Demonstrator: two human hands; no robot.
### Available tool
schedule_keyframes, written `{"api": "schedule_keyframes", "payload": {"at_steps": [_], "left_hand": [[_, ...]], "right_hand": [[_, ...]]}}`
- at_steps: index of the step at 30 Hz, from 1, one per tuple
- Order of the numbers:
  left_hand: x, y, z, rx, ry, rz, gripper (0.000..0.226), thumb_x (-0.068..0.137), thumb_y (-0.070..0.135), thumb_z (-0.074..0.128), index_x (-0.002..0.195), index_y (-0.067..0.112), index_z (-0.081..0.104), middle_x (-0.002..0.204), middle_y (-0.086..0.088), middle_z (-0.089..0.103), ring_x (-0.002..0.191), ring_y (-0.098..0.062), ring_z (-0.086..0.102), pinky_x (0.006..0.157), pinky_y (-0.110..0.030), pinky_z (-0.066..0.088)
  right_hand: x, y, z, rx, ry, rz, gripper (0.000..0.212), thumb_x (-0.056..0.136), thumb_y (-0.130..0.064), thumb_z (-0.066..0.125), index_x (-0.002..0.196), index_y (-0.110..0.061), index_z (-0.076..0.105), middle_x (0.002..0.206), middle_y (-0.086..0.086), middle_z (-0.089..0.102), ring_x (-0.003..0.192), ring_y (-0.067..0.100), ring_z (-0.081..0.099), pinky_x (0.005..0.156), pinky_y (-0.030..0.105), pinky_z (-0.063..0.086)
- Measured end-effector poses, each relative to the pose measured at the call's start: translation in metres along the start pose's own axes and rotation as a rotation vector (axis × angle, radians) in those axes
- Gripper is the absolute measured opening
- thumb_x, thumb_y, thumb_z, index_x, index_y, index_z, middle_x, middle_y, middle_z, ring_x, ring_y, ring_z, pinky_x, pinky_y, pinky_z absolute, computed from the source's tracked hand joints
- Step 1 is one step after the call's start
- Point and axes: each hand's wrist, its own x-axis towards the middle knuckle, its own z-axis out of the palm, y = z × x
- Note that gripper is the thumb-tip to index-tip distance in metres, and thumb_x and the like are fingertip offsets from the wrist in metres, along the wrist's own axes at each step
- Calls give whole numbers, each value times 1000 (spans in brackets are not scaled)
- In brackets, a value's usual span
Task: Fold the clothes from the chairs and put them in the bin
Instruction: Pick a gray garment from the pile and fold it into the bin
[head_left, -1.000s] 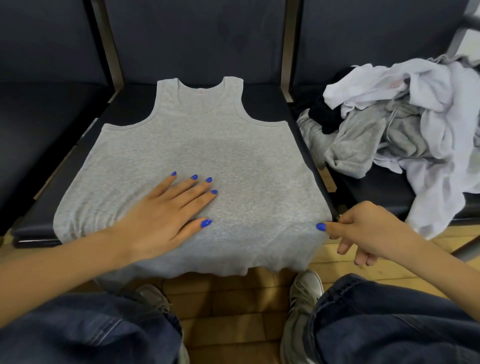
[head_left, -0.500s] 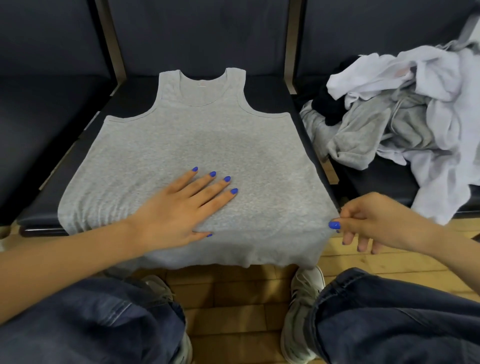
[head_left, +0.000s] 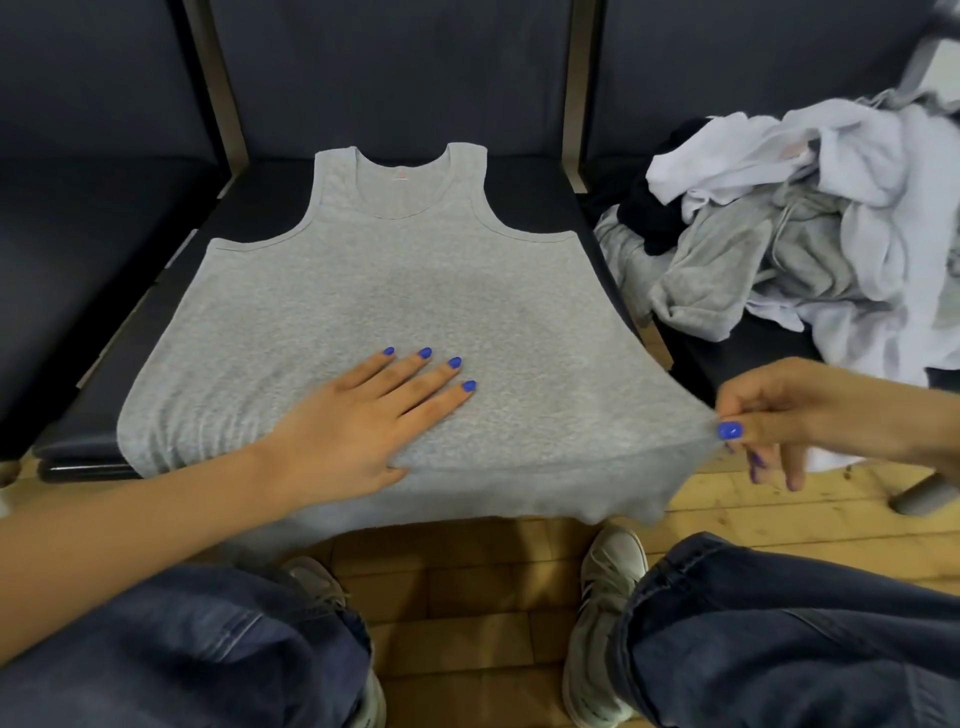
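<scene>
A grey tank top (head_left: 415, 291) lies spread flat on the middle dark chair seat (head_left: 535, 192), neck toward the backrest, its hem hanging over the front edge. My left hand (head_left: 363, 421) rests flat on the lower middle of the fabric, fingers straight. My right hand (head_left: 779, 415) pinches the tank top's lower right corner between thumb and fingers and holds it lifted off the seat edge. No bin is in view.
A heap of white, grey and black clothes (head_left: 810, 218) fills the right chair. The left chair seat (head_left: 88, 234) is bare. My knees in blue jeans (head_left: 779, 639) and my grey shoes (head_left: 608, 566) are on the wooden floor below.
My right hand has pulled the tank top's lower right corner outward and up, stretching the hem. My left hand has slid slightly right on the fabric.
</scene>
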Motion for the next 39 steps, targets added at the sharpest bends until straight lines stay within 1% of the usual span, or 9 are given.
{"api": "schedule_keyframes", "payload": {"at_steps": [3,7,15,19,24,28,32,34,39], "left_hand": [[1,0,1,16,14,4,128,58,45,84,154,14,6,154,-9,31,138,-31,38,112,-46,32],[-2,-2,4,8,24,6,109,73,58,70,154,15,12,155,-8,30,139,-30,36,112,-46,32],[-19,-17,-9,-196,1,2,74,96,66,22,154,20,18,159,1,20,148,-18,12,117,-45,7],[-55,-48,-25,-418,75,-375,65,98,59,22,145,17,39,148,-3,43,139,-23,35,114,-46,24],[-110,-69,-50,-514,218,-1058,12,92,21,57,92,12,65,94,-13,66,83,-30,59,74,-40,43],[-140,-63,-57,-676,-35,-1354,41,96,23,54,61,9,68,56,-8,66,57,-24,60,54,-24,44],[-166,-57,-48,-1145,-455,-1481,51,91,57,48,97,12,71,88,-6,75,76,-19,69,65,-25,53],[-176,-55,-48,-1425,-444,-1381,75,61,74,69,115,23,65,112,1,72,102,-18,68,80,-27,53],[-179,-50,-35,-1860,-214,-1352,97,33,48,95,118,10,66,121,-11,67,113,-26,64,99,-39,47]], "right_hand": [[-5,-2,-9,47,28,42,51,64,-52,78,69,-4,62,55,10,57,58,27,66,42,27,50],[12,3,16,-184,11,141,25,94,-22,57,76,-6,53,58,4,59,61,24,68,45,29,50],[20,-20,28,-612,41,239,17,94,-25,55,82,-16,62,66,11,66,41,16,59,44,19,43],[19,-49,23,-763,64,359,20,95,-16,44,92,-11,63,61,9,64,43,17,56,44,23,47],[47,-92,47,-1095,402,114,34,100,-29,33,132,-19,42,118,7,57,99,27,58,73,35,44],[90,-131,93,-1179,349,-95,50,102,-36,32,147,-19,19,140,10,36,121,30,45,84,39,39],[126,-158,133,-1149,296,-273,51,103,-40,29,148,-18,20,143,9,34,124,30,41,97,41,34],[138,-167,146,-1105,251,-297,53,102,-44,27,149,-19,20,147,10,31,129,30,37,102,42,31],[148,-172,158,-968,136,-312,58,102,-50,22,153,-23,12,159,6,15,145,23,17,116,41,16]]}}
